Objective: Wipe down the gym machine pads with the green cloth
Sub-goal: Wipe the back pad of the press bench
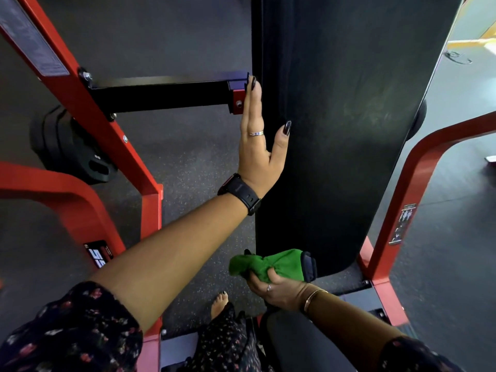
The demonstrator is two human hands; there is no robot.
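Below black pad, crumpled green cloth clutched in right hand fingers, left hand fingers straight on pad edge.

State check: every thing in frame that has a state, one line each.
left hand: open, fingers straight, flat against the black pad's side
right hand: grips the green cloth
green cloth: bunched, by the pad's lower corner; contact unclear
black pad: wiped or not, cannot tell
weight plate: mounted on the red frame

Tall black pad upright, green cloth crumpled beside its lower corner
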